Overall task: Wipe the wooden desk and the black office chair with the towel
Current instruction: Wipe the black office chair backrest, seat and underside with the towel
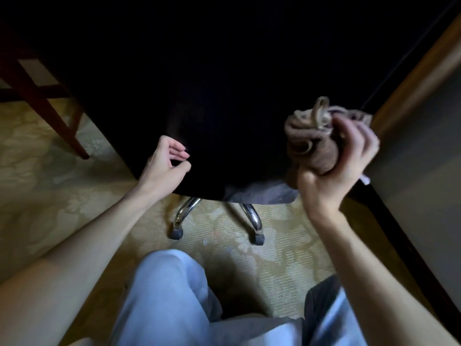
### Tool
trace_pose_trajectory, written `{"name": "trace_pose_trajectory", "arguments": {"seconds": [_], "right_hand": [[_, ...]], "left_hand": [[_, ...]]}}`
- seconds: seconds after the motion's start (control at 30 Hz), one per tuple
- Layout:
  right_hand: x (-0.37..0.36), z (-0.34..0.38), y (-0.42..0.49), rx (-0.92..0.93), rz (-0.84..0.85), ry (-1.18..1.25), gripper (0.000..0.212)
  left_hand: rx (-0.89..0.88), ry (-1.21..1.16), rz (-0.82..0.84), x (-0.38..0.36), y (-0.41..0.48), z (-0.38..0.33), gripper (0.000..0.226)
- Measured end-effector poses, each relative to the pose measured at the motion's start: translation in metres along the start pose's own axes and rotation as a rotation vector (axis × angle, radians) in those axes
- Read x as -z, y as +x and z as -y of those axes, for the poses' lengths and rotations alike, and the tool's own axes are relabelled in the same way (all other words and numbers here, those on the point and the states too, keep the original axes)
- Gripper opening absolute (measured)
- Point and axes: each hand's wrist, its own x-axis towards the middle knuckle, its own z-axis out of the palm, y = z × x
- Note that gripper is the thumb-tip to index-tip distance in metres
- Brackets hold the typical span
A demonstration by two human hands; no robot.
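Where the fingers [359, 138] of the right hand [331, 171] curl in, they close round a brown towel [309, 146], bunched into a lump that fills the palm. The lump's long axis runs near upright in the view, from the heel of the hand up to a small loop of cloth that sticks out at the top, away from the person. A pale corner pokes out below the hand on its right side. The towel sits by the right near edge of the black chair [224, 96], though I cannot tell whether it touches the dark surface. The left hand [163, 166] lies at the chair's left near edge, its fingers loosely bent, thumb close to the forefinger, holding nothing that shows. The chair is one broad black mass filling the upper middle of the view, too dark to show detail. Below its near edge two chrome legs [185, 212] curve down to grey casters [175, 233] on a pale yellow carpet [50, 176] with a faint leafy pattern. A dark red wooden frame [42, 101] stands on the carpet at the far left. Along the right runs a light wooden edge [421, 76] with a grey panel [424, 166] beneath it. Light blue trousers [164, 290] show at the bottom, between the two bare forearms.
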Motion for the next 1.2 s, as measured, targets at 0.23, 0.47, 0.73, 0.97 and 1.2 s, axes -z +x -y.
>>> {"name": "trace_pose_trajectory", "arguments": {"seconds": [0.23, 0.47, 0.73, 0.97, 1.2], "right_hand": [[-0.029, -0.008, -0.009, 0.039, -0.077, -0.053, 0.063], [-0.087, -0.03, -0.075, 0.067, -0.03, -0.179, 0.032], [-0.107, -0.062, -0.153, 0.254, 0.606, -0.261, 0.054], [-0.109, -0.063, -0.182, 0.081, 1.335, -0.251, 0.059], [-0.06, -0.044, -0.159, 0.028, 1.164, -0.292, 0.062]], "left_hand": [[-0.017, 0.027, 0.049, 0.002, 0.004, 0.006, 0.039], [-0.101, 0.055, 0.038, -0.005, 0.01, 0.014, 0.044], [-0.228, 0.045, -0.065, -0.021, 0.013, 0.032, 0.054], [-0.162, 0.084, 0.032, -0.009, 0.009, 0.026, 0.046], [-0.068, 0.068, 0.096, -0.008, -0.003, 0.023, 0.055]]}}
